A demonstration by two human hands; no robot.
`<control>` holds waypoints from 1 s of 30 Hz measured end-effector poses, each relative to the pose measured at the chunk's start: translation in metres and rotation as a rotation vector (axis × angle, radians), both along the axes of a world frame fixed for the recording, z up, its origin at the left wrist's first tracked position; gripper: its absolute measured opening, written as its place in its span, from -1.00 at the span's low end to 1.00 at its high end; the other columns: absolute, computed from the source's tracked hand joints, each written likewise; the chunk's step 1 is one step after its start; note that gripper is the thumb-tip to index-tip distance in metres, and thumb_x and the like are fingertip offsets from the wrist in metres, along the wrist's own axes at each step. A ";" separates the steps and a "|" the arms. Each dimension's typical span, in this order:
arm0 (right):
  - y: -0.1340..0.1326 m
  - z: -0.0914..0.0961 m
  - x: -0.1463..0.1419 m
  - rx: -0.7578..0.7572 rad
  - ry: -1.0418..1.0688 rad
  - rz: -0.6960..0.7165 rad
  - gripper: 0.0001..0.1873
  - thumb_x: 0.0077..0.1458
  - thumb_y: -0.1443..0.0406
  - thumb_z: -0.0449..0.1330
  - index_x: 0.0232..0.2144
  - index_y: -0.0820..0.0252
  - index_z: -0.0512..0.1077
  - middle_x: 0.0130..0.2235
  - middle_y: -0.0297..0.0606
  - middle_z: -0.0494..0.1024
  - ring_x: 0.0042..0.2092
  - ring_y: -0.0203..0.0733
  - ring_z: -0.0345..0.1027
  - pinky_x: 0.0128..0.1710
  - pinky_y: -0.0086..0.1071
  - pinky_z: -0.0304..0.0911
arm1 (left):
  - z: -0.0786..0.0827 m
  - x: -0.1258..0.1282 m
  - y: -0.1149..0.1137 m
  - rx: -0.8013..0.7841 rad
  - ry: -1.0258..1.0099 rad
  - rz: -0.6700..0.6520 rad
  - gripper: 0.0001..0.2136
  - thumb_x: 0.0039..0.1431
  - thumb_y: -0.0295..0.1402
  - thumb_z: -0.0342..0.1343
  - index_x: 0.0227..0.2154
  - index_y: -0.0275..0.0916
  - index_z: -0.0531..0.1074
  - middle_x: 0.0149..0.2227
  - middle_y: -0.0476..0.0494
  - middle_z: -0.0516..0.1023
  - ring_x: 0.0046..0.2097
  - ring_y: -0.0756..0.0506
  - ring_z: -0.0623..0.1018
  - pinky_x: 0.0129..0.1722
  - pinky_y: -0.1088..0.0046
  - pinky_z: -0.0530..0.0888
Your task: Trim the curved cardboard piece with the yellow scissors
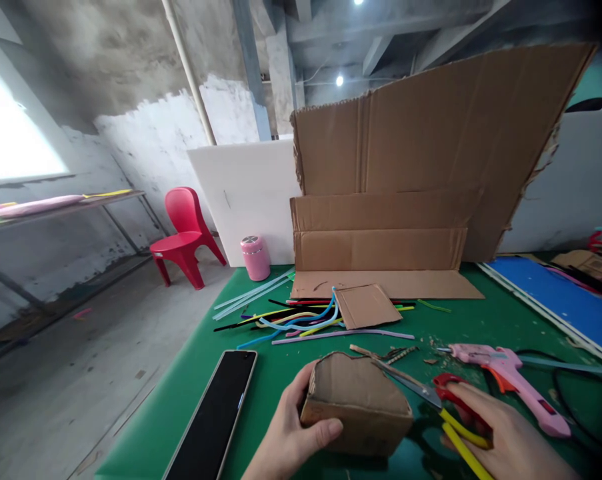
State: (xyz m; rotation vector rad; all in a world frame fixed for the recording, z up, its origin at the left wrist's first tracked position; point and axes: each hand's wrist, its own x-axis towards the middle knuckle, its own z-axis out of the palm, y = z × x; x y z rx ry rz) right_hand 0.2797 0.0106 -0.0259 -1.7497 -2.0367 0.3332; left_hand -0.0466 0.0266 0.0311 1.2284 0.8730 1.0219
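Observation:
My left hand [301, 423] is closed around the left side of a small cardboard box [361, 390], its thumb across the front face. In my right hand [501, 427] is a pair of scissors [425, 392] with red and yellow handles. The blades are at the box's far right top edge; I cannot tell whether cardboard lies between them. Thin cut cardboard strips [401, 353] lie just behind the box. A pink glue gun [511, 377] rests to the right, beyond my right hand. To the left of the box lies a black-screened phone [215, 413].
Several coloured pipe cleaners [301, 323] and a square cardboard piece [368, 307] lie further back on the green table [191, 373]. Large cardboard sheets [421, 153] stand behind them. A pink cup-like container [255, 259] stands at the back left, near a red chair [185, 233] on the floor.

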 end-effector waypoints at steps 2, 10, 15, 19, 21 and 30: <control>0.001 0.002 0.002 0.011 -0.014 0.014 -0.48 -0.08 0.00 0.28 -0.11 0.16 0.54 -0.03 -0.16 0.53 -0.03 -0.04 0.44 -0.09 -0.47 0.35 | 0.004 -0.001 0.001 -0.004 -0.034 -0.011 -0.42 -0.14 -0.11 0.36 0.00 -0.13 0.44 -0.04 -0.12 0.56 0.01 -0.24 0.50 -0.05 0.44 0.43; 0.006 0.011 0.007 -0.004 -0.024 0.097 -0.51 -0.07 -0.02 0.27 -0.15 0.13 0.55 -0.14 -0.19 0.59 -0.17 -0.08 0.52 -0.25 -0.56 0.40 | 0.004 0.008 -0.001 -0.059 -0.165 0.081 -0.41 -0.27 -0.08 0.41 -0.09 -0.14 0.51 -0.18 -0.09 0.61 -0.10 -0.18 0.55 -0.16 0.51 0.44; 0.013 0.001 0.013 -0.092 0.040 0.078 -0.47 -0.08 -0.02 0.28 -0.08 0.06 0.51 -0.06 -0.27 0.56 -0.07 -0.08 0.47 -0.12 -0.46 0.39 | 0.003 0.009 -0.002 -0.065 -0.182 0.124 -0.40 -0.30 -0.10 0.43 -0.10 -0.13 0.52 -0.17 -0.08 0.61 -0.10 -0.17 0.54 -0.15 0.51 0.43; 0.017 -0.002 0.015 -0.179 0.016 0.033 -0.35 -0.13 -0.09 0.26 -0.04 0.12 0.50 -0.01 -0.22 0.52 -0.01 0.02 0.42 -0.03 -0.30 0.37 | 0.003 0.004 0.000 -0.041 -0.163 0.127 -0.41 -0.27 -0.12 0.42 -0.08 -0.13 0.51 -0.13 -0.08 0.60 -0.06 -0.19 0.54 -0.11 0.49 0.43; 0.019 0.003 0.013 -0.213 -0.009 0.035 -0.32 -0.12 -0.11 0.23 -0.03 0.14 0.49 0.01 -0.20 0.51 0.01 0.04 0.40 -0.02 -0.27 0.37 | 0.001 0.001 0.001 -0.039 -0.145 0.089 -0.41 -0.23 -0.13 0.41 -0.05 -0.13 0.48 -0.09 -0.10 0.59 -0.03 -0.20 0.53 -0.08 0.47 0.42; 0.024 0.010 -0.005 -0.191 -0.013 0.030 -0.37 -0.08 -0.10 0.20 -0.06 0.15 0.52 0.02 -0.19 0.50 0.03 -0.01 0.39 -0.02 -0.39 0.33 | -0.018 -0.006 0.008 -0.029 -0.011 0.070 -0.29 -0.16 -0.16 0.38 0.09 -0.23 0.31 0.07 -0.24 0.50 0.11 -0.30 0.44 0.06 0.33 0.36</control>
